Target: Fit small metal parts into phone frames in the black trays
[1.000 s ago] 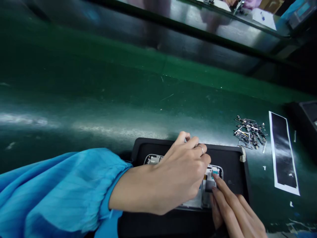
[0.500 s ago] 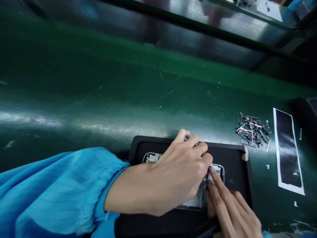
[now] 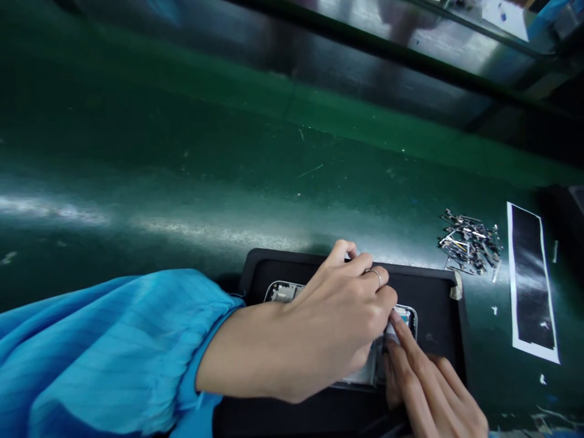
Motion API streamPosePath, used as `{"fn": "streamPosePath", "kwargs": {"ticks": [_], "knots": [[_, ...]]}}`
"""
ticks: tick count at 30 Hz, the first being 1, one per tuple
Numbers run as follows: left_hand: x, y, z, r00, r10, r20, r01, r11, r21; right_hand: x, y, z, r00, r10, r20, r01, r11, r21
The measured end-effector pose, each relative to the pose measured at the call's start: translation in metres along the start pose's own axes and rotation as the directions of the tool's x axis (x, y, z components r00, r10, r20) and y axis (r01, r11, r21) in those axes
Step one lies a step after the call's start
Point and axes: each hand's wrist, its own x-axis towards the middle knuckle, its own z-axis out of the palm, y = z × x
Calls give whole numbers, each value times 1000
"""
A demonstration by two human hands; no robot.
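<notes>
The left hand [image 3: 337, 328] has a curled grip on the phone frame [image 3: 283, 292]; its fingertips are hidden. The right hand [image 3: 429, 389] presses flat fingers on the frame's end. Pressing softly and keeping the black tray [image 3: 433, 304] from sliding looks best.

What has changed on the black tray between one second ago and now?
The right hand slid its fingertips up the silver phone frame toward its top end, meeting the left hand. The left hand stayed over the frame; the black tray and metal parts pile lie unchanged.
</notes>
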Motion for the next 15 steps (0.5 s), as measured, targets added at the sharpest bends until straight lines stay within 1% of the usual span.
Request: {"fn": "streamPosePath", "kwargs": {"ticks": [8,10,15], "knots": [[0,-3,4,999,33,-25,-32,998,55,0,-2,3,1000,-9,-15,9,1000,-23],[-1,-3,5,999,47,-13,-46,997,55,-1,-4,3,1000,7,-14,-8,999,-44],[-3,-3,4,997,67,-22,-66,997,42,1,-8,0,999,42,-5,-43,997,-70]]}}
